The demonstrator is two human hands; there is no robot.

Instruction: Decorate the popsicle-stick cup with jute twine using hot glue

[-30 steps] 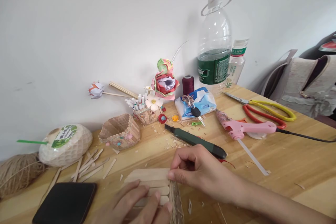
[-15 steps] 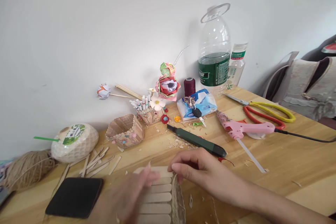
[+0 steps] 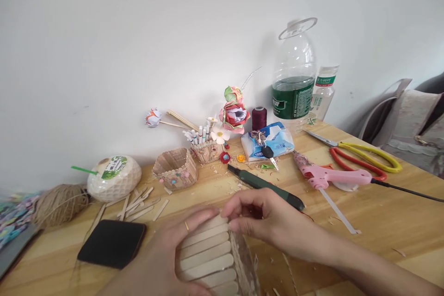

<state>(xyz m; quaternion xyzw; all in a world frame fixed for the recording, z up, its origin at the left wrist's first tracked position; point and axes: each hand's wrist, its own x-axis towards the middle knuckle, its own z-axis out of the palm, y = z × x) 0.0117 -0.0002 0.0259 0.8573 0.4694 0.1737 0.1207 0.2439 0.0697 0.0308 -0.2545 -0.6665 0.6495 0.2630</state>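
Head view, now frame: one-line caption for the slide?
Both hands, left hand and right hand, grip a panel of craft sticks over a wooden table strewn with a glue gun and scissors.

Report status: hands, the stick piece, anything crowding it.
Left hand and right hand grip the stick panel. Green tool lies just behind; black pad to its left.

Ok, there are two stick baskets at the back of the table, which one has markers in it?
The right basket, beside the white paper flower; markers stick out of it. The left basket looks empty.
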